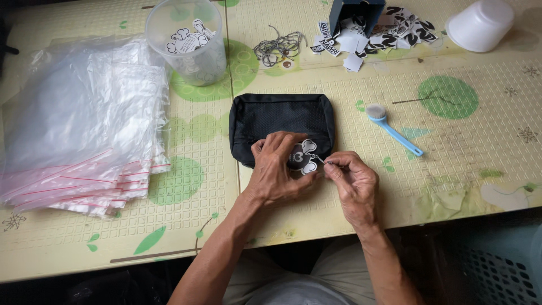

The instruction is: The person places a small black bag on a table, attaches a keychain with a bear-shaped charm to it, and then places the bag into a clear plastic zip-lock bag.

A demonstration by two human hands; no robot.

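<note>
While the left hand (276, 166) pinches a black-and-white tag (303, 157) on the black pouch (280, 118), the right hand (353, 179) pinches its thin chain (318, 160) (table (463, 164) beneath).

Lighting: soft, even daylight; faint shadows; glare on plastic bags (84, 113), left of frame. Focus sharp; lower edge dark.

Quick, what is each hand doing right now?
Left hand: closed on a black-and-white bone-shaped tag, over a black fabric pouch.
Right hand: pinching the tag's thin string.
</note>
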